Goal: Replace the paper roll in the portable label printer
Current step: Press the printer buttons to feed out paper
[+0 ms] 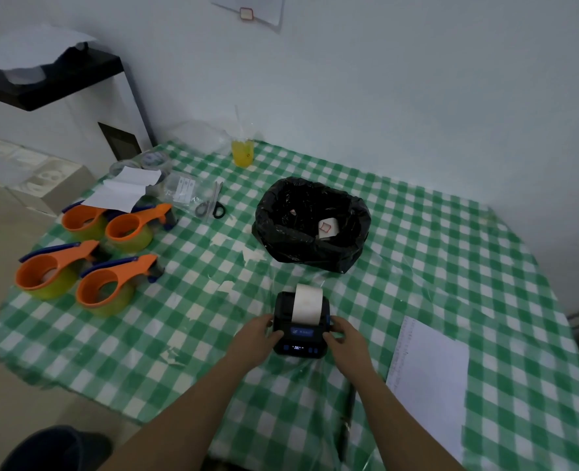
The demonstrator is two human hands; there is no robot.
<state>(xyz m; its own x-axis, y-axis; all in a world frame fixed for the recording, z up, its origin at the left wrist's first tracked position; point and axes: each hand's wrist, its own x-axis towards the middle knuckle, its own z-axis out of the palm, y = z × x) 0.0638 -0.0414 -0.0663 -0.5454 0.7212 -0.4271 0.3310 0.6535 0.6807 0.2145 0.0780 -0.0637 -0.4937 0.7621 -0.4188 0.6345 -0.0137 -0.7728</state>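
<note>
Head view — both hands (259, 336) (344, 338) grip printer (300, 331).

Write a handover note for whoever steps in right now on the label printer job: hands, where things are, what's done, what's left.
Left hand: gripping the label printer on its left side.
Right hand: gripping its right side.
Printer sits on the checked tablecloth near the front edge, display lit.
A white paper roll sits in the printer with paper standing up out of it; whether the lid is latched cannot be told.
Black bin bag behind the printer holds scraps.
Done: a roll is seated.
Left: likely close the cover, feed and tear off the excess paper.
</note>
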